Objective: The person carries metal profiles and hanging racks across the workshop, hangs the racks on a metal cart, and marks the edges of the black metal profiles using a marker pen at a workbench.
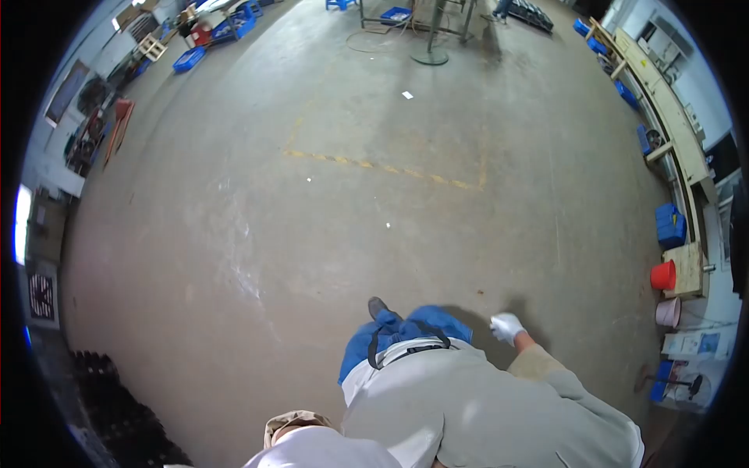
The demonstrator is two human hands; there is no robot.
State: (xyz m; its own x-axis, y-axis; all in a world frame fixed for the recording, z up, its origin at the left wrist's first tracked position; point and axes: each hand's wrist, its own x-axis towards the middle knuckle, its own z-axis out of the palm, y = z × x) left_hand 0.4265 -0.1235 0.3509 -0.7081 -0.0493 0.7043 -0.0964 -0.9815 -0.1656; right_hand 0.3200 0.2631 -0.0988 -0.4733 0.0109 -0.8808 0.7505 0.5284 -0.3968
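Observation:
My right hand (pixel 507 327), in a white glove, hangs low over the floor to the right of my blue trousers (pixel 359 351). It looks loosely curled, but it is too small and blurred to show whether the fingers are apart or closed. No object can be made out in it. A rolled camouflage-patterned cuff (pixel 275 425) shows at the bottom, left of my light grey shirt (pixel 476 398); my left hand is out of sight. One dark shoe (pixel 376 306) stands on the grey floor (pixel 351 257).
Yellow tape (pixel 382 167) marks the floor ahead. A round metal base (pixel 429 58) stands beyond it. At right are a long bench (pixel 663 109), blue bins (pixel 669 225) and a red bucket (pixel 663 274). A red-handled tool (pixel 121 117) stands far left; dark stacked parts (pixel 117 405) lie lower left.

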